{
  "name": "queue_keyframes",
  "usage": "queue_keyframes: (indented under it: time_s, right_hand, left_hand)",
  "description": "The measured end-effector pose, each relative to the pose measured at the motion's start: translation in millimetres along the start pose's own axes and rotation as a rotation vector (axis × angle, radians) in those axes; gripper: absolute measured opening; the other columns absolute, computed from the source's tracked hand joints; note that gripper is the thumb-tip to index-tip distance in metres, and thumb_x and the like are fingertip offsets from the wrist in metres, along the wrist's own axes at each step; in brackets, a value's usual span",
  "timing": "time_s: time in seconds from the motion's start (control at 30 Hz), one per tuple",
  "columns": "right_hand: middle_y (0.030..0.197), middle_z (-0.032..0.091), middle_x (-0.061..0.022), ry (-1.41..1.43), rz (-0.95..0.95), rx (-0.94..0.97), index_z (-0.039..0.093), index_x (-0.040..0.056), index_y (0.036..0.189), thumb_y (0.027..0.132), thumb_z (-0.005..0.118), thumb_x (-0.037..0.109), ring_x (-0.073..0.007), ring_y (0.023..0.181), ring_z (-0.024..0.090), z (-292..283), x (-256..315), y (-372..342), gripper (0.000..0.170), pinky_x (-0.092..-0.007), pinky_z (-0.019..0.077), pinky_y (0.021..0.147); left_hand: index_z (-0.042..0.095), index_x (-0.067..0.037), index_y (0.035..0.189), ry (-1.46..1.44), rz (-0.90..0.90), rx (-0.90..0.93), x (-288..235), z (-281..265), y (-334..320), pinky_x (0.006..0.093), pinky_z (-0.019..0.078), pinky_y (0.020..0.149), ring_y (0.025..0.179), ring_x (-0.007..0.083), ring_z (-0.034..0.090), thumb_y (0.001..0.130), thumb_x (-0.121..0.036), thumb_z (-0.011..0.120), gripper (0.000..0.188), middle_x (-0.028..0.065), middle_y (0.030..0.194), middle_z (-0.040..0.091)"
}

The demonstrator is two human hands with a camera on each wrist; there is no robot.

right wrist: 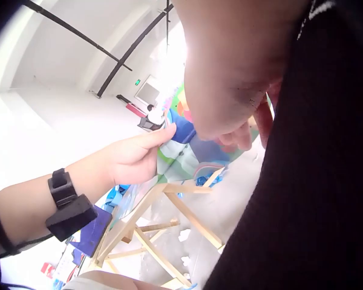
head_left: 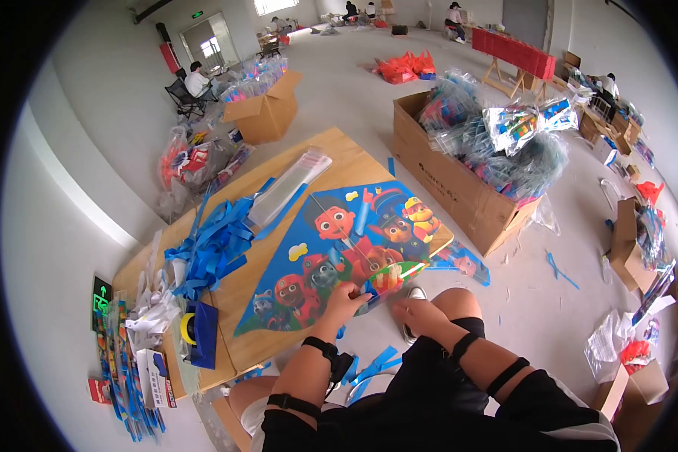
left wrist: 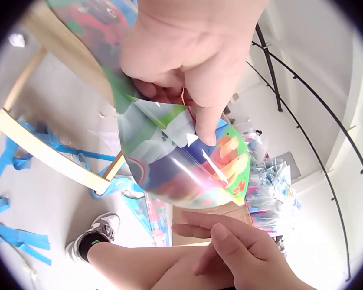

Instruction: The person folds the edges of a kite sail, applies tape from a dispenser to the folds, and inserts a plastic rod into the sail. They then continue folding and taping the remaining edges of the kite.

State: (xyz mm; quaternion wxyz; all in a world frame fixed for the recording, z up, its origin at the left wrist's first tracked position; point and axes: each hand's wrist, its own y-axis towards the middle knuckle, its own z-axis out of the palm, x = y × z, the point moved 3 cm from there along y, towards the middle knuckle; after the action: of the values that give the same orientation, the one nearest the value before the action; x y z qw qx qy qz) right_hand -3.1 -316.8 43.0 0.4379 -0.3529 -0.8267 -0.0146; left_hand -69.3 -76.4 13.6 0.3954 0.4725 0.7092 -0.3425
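One wooden table (head_left: 343, 154) carries your work, with a large cardboard box (head_left: 452, 184) standing beyond it at 2 o'clock from the printed sheet. That printed sheet (head_left: 331, 260) lies mostly on the tabletop, its near portion reaching past the edge and bowing by your knees. Blue strips (head_left: 212, 248) heap up at 9 o'clock from it, clear sleeves (head_left: 290, 184) lie between 10 and 11, and the blue tape dispenser (head_left: 206, 339) stands at 8.

Your left hand (head_left: 344, 303), at 6 o'clock, pinches the sheet near its overhanging part, thumb and fingers on opposite faces. Your right hand (head_left: 422, 316), between 4 and 5, has loose fingers and seems to hold nothing, just beside the overhang.

To do this well, pinch lightly and close to the rim, since the glossy film looks likely to crease. Bring the right fingers under the bowed part as support, let it curve gently rather than fold, and check that the main panel doesn't slide off the table.
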Motion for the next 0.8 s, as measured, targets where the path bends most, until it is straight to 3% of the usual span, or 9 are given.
queue_keyframes:
  time_s: [0.07,0.13,0.23,0.27,0.37,0.4,0.5,0.7,0.8]
  right_hand:
    - [0.127,0.069,-0.0137,0.235,0.158,0.016,0.061,0.0110,0.137,0.102,0.053,0.057,-0.0273,0.113,0.069,-3,-2,12,0.058,-0.0425,0.0544,0.091]
    - [0.140,0.060,-0.0109,1.194,0.497,-0.022,0.054,0.0106,0.144,0.095,0.053,0.074,-0.0273,0.126,0.060,7,-18,29,0.080,-0.0467,0.0502,0.097]
    - [0.143,0.054,-0.0089,1.487,0.588,0.042,0.052,0.0112,0.143,0.091,0.052,0.080,-0.0321,0.133,0.051,4,-6,38,0.086,-0.0535,0.0458,0.101]
    - [0.130,0.059,-0.0069,1.450,0.520,0.027,0.058,0.0134,0.131,0.092,0.055,0.076,-0.0301,0.129,0.052,0,3,39,0.074,-0.0539,0.0454,0.099]
    - [0.118,0.061,-0.0041,1.483,0.479,-0.102,0.060,0.0146,0.122,0.096,0.056,0.069,-0.0277,0.118,0.057,10,-6,58,0.060,-0.0529,0.0472,0.094]
    - [0.112,0.061,-0.0026,1.573,0.473,-0.104,0.061,0.0159,0.121,0.102,0.055,0.055,-0.0258,0.108,0.060,8,-4,55,0.044,-0.0508,0.0488,0.091]
    - [0.113,0.064,-0.0047,1.523,0.503,-0.208,0.061,0.0150,0.121,0.106,0.050,0.043,-0.0256,0.106,0.063,6,5,53,0.033,-0.0478,0.0499,0.090]
    - [0.117,0.066,-0.0085,1.516,0.318,-0.369,0.057,0.0081,0.124,0.108,0.042,0.031,-0.0260,0.110,0.064,8,16,40,0.032,-0.0462,0.0497,0.096]
    - [0.122,0.066,-0.0098,1.595,0.268,-0.468,0.056,0.0067,0.127,0.109,0.042,0.032,-0.0252,0.113,0.064,12,11,40,0.034,-0.0437,0.0488,0.099]
  left_hand:
    - [0.069,-0.003,0.087,0.074,0.083,-0.042,-6,2,-6,0.0307,0.0410,0.058,0.065,0.0122,0.055,0.085,-0.022,0.085,0.025,0.0046,0.075,0.062]
    - [0.070,-0.008,0.089,0.151,0.304,-0.235,-27,3,-20,0.0345,0.0435,0.067,0.074,0.0183,0.061,0.084,-0.020,0.083,0.018,0.0051,0.083,0.064]
    - [0.071,-0.012,0.088,0.533,0.477,-0.266,-68,-3,-42,0.0397,0.0429,0.081,0.092,0.0230,0.063,0.082,-0.018,0.081,0.013,0.0031,0.092,0.065]
    - [0.071,-0.013,0.087,0.541,0.487,-0.242,-67,-1,-45,0.0425,0.0390,0.090,0.104,0.0230,0.060,0.081,-0.017,0.078,0.011,0.0000,0.095,0.063]
    - [0.068,-0.015,0.088,0.648,0.599,-0.253,-72,1,-50,0.0457,0.0408,0.091,0.102,0.0248,0.061,0.082,-0.016,0.076,0.010,0.0013,0.095,0.061]
    - [0.068,-0.015,0.090,0.642,0.603,-0.254,-75,0,-52,0.0469,0.0413,0.092,0.101,0.0251,0.060,0.084,-0.016,0.075,0.009,0.0022,0.096,0.061]
    - [0.067,-0.013,0.092,0.609,0.669,-0.331,-82,-2,-63,0.0448,0.0445,0.087,0.101,0.0257,0.060,0.084,-0.016,0.073,0.011,0.0033,0.097,0.060]
    - [0.063,-0.009,0.116,0.614,0.912,0.142,-45,30,-97,0.0437,0.0537,0.090,0.109,0.0299,0.063,0.085,-0.010,0.072,0.032,0.0079,0.115,0.064]
    - [0.055,-0.008,0.135,0.624,0.842,0.070,-31,29,-104,0.0454,0.0471,0.104,0.122,0.0334,0.057,0.086,-0.009,0.067,0.051,0.0128,0.132,0.057]
